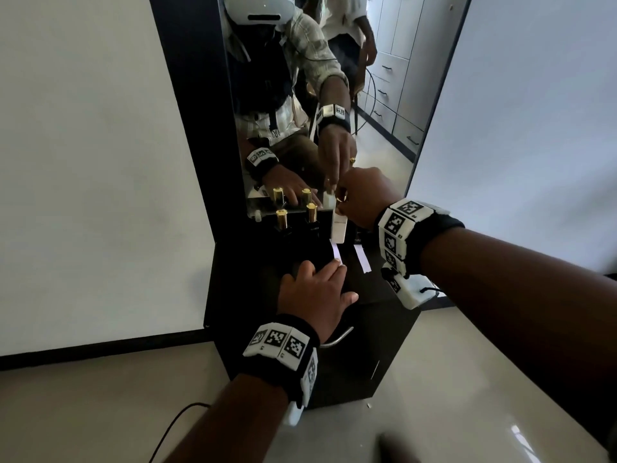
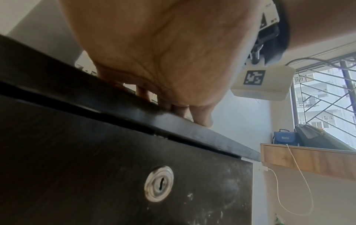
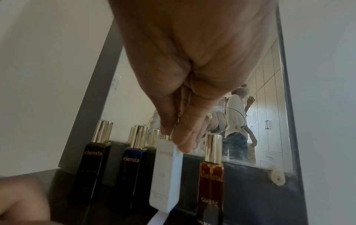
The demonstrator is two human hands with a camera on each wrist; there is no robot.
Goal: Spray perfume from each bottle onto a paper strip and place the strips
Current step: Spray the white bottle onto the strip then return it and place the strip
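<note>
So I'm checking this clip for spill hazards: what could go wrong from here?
1. The right hand pinches the white bottle only near its top, and it hangs tilted; it might slip or swing.
2. The amber bottle and dark blue bottle stand close on either side, so one could get knocked over.
3. The left hand rests on the paper strip below; spray may hit its fingers.

left hand [image 1: 315, 294] lies palm down, fingers straight and slightly spread, forearm reaching forward. right hand [image 1: 362, 198] is raised farther ahead, fingers curled downward in a pinch; both wrists wear marker bands.
</note>
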